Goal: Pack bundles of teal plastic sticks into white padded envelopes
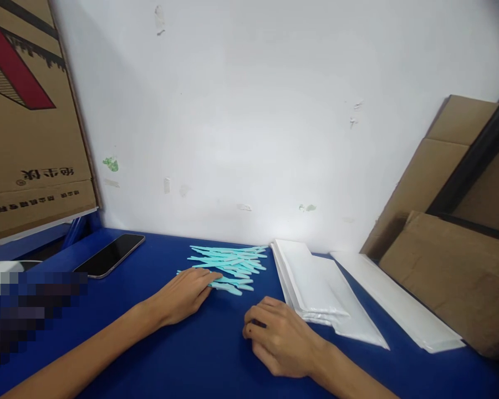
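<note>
A pile of thin turquoise strips (228, 259) lies on the blue table (191, 354) near the wall. At the pile's front left edge is my left hand (187, 293), its fingers closed on a couple of turquoise strips (233, 287) that stick out to the right. My right hand (278, 335) rests over the table to the right and nearer to me, fingers curled; whether anything small is inside them is hidden. Just beyond it on the right lies a stack of white packets (316, 282).
A dark phone (110, 256) lies at the left. A long white packet (399, 302) is at the right, beside cardboard boxes (453, 277). A large printed carton (33, 122) stands at the far left. The white wall (233, 122) bounds the table's back.
</note>
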A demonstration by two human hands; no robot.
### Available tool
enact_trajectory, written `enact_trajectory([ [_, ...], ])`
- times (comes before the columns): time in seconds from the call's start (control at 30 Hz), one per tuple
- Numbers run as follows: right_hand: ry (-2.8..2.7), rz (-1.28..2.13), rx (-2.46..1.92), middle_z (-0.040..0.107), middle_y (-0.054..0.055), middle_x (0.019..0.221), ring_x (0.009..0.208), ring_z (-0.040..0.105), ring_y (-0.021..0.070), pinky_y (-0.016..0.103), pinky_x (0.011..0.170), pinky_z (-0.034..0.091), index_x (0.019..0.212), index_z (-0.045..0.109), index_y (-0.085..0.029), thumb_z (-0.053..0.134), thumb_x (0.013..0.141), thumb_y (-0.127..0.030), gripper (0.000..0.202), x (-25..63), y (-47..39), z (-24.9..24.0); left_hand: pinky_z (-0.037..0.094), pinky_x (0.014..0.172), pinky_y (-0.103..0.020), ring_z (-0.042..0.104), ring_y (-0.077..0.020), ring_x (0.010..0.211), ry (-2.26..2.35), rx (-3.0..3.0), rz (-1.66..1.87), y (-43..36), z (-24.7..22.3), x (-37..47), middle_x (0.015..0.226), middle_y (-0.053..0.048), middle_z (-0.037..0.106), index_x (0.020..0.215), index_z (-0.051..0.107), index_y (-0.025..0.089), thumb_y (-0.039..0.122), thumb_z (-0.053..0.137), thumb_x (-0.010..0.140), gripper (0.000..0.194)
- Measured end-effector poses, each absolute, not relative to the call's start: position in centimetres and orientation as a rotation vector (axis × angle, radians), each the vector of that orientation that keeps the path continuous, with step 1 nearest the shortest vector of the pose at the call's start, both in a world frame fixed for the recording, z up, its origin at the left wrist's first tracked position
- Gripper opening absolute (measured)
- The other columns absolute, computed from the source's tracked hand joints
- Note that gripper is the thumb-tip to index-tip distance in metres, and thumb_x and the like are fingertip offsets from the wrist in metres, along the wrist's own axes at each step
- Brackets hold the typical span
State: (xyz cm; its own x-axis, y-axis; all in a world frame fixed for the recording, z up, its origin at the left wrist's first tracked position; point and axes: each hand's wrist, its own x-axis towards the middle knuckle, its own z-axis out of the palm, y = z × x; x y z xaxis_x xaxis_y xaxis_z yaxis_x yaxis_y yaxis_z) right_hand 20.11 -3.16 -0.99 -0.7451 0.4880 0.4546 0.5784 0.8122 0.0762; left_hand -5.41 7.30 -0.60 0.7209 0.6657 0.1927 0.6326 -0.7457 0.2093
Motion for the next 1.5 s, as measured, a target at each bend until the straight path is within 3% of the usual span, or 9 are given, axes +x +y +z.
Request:
enact_trajectory([
  [0.1,-2.579,-0.289,-0.805,0.064,0.000,0.093,0.071,0.052,0.0130,0.029,0.071,0.039,0.088,0.058,-0.019,0.052,0.083,-0.011,0.011,20.0,-3.2,-1.0,0.047,0.086,-0.035,0.062,-0.0242,0.102,1.038,2.833,0.386,7.2,-0.5,-5.3,0.111,-0.007,0.067,0.129,0.055,0.027,0.023,0.037,0.099,0.036],
  [0.27,-2.581,-0.287,-0.819,0.064,0.000,0.093,0.072,0.052,0.0131,0.029,0.072,0.039,0.087,0.058,-0.020,0.052,0.083,-0.011,0.011,20.0,-3.3,-0.8,0.047,0.085,-0.040,0.062,-0.0272,0.101,1.133,2.889,0.222,7.2,-0.9,-5.0,0.117,-0.010,0.064,0.150,0.035,0.027,0.021,0.033,0.100,0.050],
  [0.53,-2.584,-0.257,-0.840,0.064,-0.001,0.093,0.071,0.051,0.0126,0.028,0.070,0.038,0.087,0.058,-0.020,0.052,0.083,-0.011,0.011,20.0,-3.2,-0.8,0.047,0.081,-0.036,0.062,-0.0242,0.094,1.114,2.945,0.182,7.3,-0.9,-5.0,0.114,-0.010,0.065,0.151,0.035,0.026,0.019,0.032,0.100,0.052],
  [0.73,-2.591,-0.246,-0.849,0.065,-0.001,0.093,0.071,0.052,0.0127,0.028,0.070,0.038,0.087,0.058,-0.020,0.052,0.083,-0.011,0.011,20.0,-3.2,-0.7,0.047,0.079,-0.035,0.063,-0.0245,0.093,1.098,2.955,0.164,7.4,-0.9,-4.9,0.109,-0.009,0.066,0.155,0.024,0.026,0.017,0.031,0.099,0.057],
  [0.9,-2.587,-0.247,-0.848,0.065,0.000,0.093,0.071,0.052,0.0125,0.028,0.070,0.038,0.088,0.058,-0.020,0.052,0.083,-0.011,0.012,20.0,-3.2,-0.7,0.048,0.078,-0.037,0.064,-0.0257,0.090,1.118,2.975,0.102,7.3,-0.5,-4.7,0.110,-0.010,0.066,0.154,0.026,0.025,0.017,0.032,0.099,0.056],
  [1.1,-2.589,-0.238,-0.846,0.065,-0.001,0.093,0.071,0.053,0.0126,0.029,0.070,0.038,0.088,0.058,-0.020,0.053,0.082,-0.012,0.011,20.1,-3.2,-0.7,0.049,0.081,-0.036,0.065,-0.0257,0.097,1.078,2.982,0.139,7.1,-0.2,-4.8,0.112,-0.010,0.066,0.145,0.040,0.025,0.014,0.035,0.098,0.048],
  [1.23,-2.586,-0.242,-0.849,0.065,0.000,0.093,0.071,0.053,0.0128,0.029,0.070,0.038,0.088,0.058,-0.020,0.052,0.083,-0.012,0.011,20.0,-3.1,-0.8,0.048,0.082,-0.034,0.063,-0.0246,0.099,1.013,3.100,0.101,6.5,0.2,-4.3,0.112,-0.010,0.064,0.128,0.049,0.021,0.003,0.040,0.092,0.041],
  [1.37,-2.595,-0.242,-0.853,0.065,0.000,0.092,0.072,0.054,0.0130,0.029,0.070,0.038,0.089,0.058,-0.020,0.051,0.083,-0.011,0.013,20.1,-3.2,-0.8,0.049,0.074,-0.036,0.060,-0.0278,0.093,1.109,3.300,-0.035,5.2,0.6,-3.4,0.107,-0.014,0.059,0.110,0.053,0.015,-0.006,0.039,0.083,0.036],
  [1.5,-2.613,-0.235,-0.880,0.065,0.000,0.094,0.073,0.054,0.0132,0.030,0.070,0.038,0.088,0.058,-0.020,0.051,0.084,-0.011,0.012,20.1,-3.2,-0.8,0.048,0.074,-0.039,0.056,-0.0292,0.093,1.078,3.357,0.015,4.8,0.7,-3.2,0.106,-0.015,0.057,0.100,0.054,0.015,-0.002,0.034,0.086,0.030],
])
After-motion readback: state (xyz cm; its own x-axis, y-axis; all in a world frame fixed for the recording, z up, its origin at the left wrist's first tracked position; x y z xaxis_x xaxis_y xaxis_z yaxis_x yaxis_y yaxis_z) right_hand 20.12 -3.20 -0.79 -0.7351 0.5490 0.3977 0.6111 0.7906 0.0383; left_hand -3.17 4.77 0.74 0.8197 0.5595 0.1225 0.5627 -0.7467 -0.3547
